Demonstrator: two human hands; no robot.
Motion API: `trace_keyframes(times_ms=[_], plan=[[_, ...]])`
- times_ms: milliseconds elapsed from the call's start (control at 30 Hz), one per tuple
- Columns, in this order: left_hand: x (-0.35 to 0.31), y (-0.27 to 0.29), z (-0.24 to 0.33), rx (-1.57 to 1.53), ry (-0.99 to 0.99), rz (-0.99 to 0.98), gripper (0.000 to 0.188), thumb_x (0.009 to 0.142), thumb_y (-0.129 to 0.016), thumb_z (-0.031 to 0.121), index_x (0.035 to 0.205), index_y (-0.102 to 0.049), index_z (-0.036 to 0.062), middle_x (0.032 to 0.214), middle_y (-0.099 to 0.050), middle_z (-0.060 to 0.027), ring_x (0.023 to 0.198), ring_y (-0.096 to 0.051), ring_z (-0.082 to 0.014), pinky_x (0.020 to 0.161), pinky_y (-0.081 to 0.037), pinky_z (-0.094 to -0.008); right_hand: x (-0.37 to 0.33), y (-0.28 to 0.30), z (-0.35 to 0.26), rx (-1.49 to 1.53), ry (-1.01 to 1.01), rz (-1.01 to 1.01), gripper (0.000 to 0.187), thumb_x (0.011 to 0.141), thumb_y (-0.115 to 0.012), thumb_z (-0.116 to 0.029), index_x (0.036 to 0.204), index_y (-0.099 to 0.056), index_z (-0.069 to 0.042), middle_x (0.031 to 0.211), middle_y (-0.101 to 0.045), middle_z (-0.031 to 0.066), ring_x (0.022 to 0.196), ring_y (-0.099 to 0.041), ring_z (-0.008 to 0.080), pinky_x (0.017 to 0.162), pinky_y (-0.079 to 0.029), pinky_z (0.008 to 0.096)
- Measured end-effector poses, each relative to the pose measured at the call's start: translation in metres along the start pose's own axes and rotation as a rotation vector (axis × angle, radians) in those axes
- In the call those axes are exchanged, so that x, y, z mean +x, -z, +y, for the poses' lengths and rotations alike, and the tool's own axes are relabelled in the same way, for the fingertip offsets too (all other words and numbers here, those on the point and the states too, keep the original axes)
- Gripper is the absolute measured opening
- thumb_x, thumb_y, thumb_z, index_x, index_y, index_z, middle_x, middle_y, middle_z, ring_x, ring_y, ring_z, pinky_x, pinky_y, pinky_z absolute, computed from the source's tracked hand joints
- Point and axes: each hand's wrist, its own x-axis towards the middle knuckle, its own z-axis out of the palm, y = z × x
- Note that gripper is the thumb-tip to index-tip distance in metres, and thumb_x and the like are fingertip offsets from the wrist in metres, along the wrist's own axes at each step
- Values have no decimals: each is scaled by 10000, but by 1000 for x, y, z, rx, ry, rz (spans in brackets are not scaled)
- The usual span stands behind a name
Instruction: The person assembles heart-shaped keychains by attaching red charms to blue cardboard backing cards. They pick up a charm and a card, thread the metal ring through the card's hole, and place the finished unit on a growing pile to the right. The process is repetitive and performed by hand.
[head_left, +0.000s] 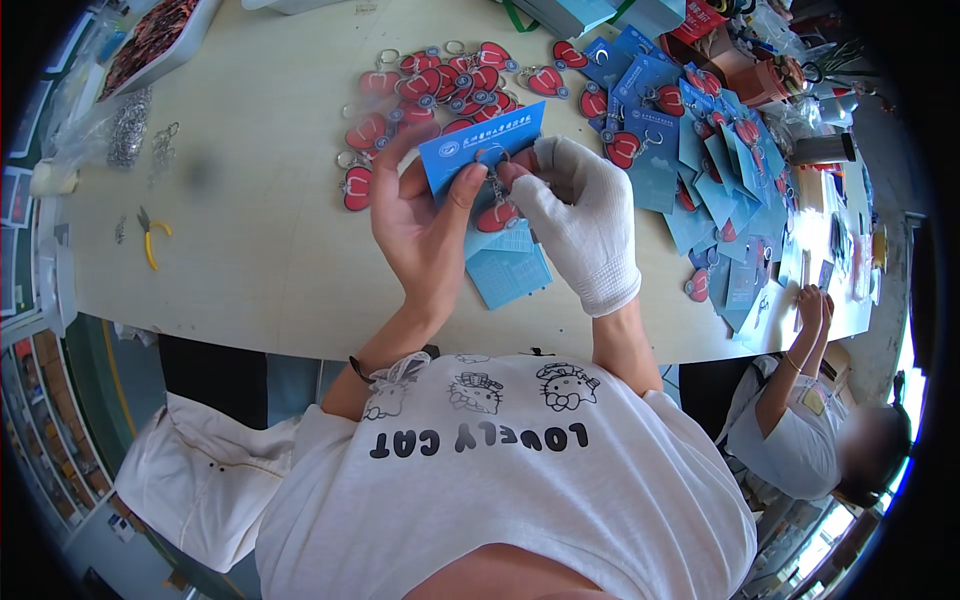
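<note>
My bare left hand point(420, 240) grips a blue backing card point(480, 143) by its lower part, thumb in front. A red heart-shaped keychain point(497, 217) with a silver ring hangs at the card's middle. My right hand point(590, 225), in a white knit glove, pinches at the ring by the card's edge; its fingertips partly hide the ring. Beneath my hands lie several light blue cards point(510, 275) on the table. Just beyond them is a loose pile of red keychains point(430, 85) with metal rings and small round blue tags.
Cards with keychains attached point(735, 170) are heaped at the right of the table point(270, 250). Yellow-handled pliers point(152, 240) and a bag of metal rings point(128, 130) lie left. A white tray point(165, 55) stands far left. Another person point(800, 420) works at the right edge.
</note>
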Motion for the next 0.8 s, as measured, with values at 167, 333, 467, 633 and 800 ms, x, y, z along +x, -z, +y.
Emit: trace_keyframes(times_ms=[167,333,467,633,800], plan=[[-11,7,-21,11,25,101,151,871,-642,18,1003,-577,-16,942,-597,-39,879,-554,-92,805,-451,-245,4,-4,9,-141,42,-18,163,752,-653,-146,794,-622,9,622,-645,96,579,-654,160,568,-499,275],[-8,8,-26,-20,56,90,135,880,-635,46,1005,-592,20,951,-618,-27,863,-555,-79,781,-437,-233,6,-7,17,-211,78,-9,182,752,-679,-170,794,-615,-6,627,-631,110,555,-629,190,551,-480,303],[-1,10,-25,-28,111,88,86,884,-628,36,950,-579,11,910,-589,-7,831,-520,-46,744,-425,-215,9,10,28,-274,148,65,248,745,-730,-160,869,-585,-3,644,-597,73,553,-569,146,549,-455,283],[-8,3,-37,-42,236,-124,142,884,-631,45,1009,-577,4,913,-603,-4,847,-546,-55,770,-439,-205,3,29,60,12,142,-11,252,831,-599,-35,1070,-552,28,920,-621,47,753,-569,80,671,-454,237],[47,34,-33,241,104,-340,214,859,-666,82,1049,-586,23,966,-591,-46,910,-586,-104,779,-460,-229,0,126,91,85,45,383,392,878,-577,-50,1243,-505,71,1071,-626,94,948,-600,122,837,-462,250]])
